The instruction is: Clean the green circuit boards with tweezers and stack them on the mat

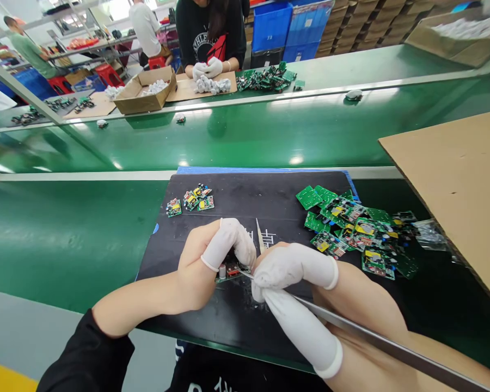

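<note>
Nearest the camera, the right hand (310,294), wearing white finger cots, is pinching a pair of metal tweezers (375,340) whose long shaft is running back over the wrist toward the lower right corner of the frame. Its fingers are closed on the tool. The left hand (204,261), one finger also capped, is curling around a small circuit board (231,269) and pressing it to the black mat (245,201) near the mat's front edge, centre. The tweezer tips are meeting the board at its right side.

Judged from its look, the board is light, stiff and thin, with fragile parts standing on its face; it is best held by its bare edges, as the left fingers are doing. The cots may be giving a surer, cleaner hold.

A heap of green boards (351,228) is lying at the mat's right edge; a few finished boards (191,200) are sitting near its far left corner. Across the green conveyor (245,136) a gloved co-worker (207,68) is handling white parts.

Most of the held board is hidden under the left fingers, the tip contact cannot be made out, and the tweezers' end is cut off.
</note>
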The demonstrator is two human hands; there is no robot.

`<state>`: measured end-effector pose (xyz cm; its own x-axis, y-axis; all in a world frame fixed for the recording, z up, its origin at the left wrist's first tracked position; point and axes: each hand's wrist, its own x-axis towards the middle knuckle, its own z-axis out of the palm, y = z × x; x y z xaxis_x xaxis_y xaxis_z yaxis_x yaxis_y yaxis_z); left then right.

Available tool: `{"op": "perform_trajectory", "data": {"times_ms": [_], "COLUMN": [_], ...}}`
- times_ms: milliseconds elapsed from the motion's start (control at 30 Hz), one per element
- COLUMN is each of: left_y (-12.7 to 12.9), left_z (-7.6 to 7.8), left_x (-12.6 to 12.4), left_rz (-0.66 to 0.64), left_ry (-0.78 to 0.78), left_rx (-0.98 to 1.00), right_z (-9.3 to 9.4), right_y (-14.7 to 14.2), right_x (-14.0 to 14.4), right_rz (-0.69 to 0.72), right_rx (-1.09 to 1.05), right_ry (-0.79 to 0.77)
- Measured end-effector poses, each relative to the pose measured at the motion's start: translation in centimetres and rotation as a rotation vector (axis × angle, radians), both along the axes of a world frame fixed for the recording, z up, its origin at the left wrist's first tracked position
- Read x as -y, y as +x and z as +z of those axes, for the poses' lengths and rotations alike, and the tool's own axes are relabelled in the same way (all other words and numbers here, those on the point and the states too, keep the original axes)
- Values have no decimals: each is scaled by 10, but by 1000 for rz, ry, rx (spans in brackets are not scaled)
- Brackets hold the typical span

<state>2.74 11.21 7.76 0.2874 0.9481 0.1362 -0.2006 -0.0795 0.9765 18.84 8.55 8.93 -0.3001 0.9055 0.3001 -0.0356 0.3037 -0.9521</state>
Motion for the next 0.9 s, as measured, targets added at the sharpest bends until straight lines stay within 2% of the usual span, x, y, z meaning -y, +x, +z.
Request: {"op": "perform_trajectory", "data": {"times_ms": [100,167,233,333,467,700,800,900], "left_y": [0,-1,-1,-1,-1,-2,-2,-1], "left_z": [-3,-4,-4,-3,-2,0,0,0], "left_x": [0,-1,-1,-2,-2,-3,-3,-2], "left_rz": [16,14,-1,-24,-48,-72,-82,-75], "left_ry": [-33,-45,-56,-74,-82,-50,-52,-63], "left_rx": [22,27,39,84,165,204,208,215], "right_z": [-5,-4,-2,2,2,-1,0,1], "right_y": [7,12,14,10,2,-4,-3,0], "right_x": [-3,-4,-4,-4,-6,-13,-15,-12], "right_rz": [97,164,148,124,173,242,252,230], "right_rx": [15,93,95,-51,-202,-416,-418,-349], "right_ry": [53,-35,-132,-232,-311,-359,-365,-277]}}
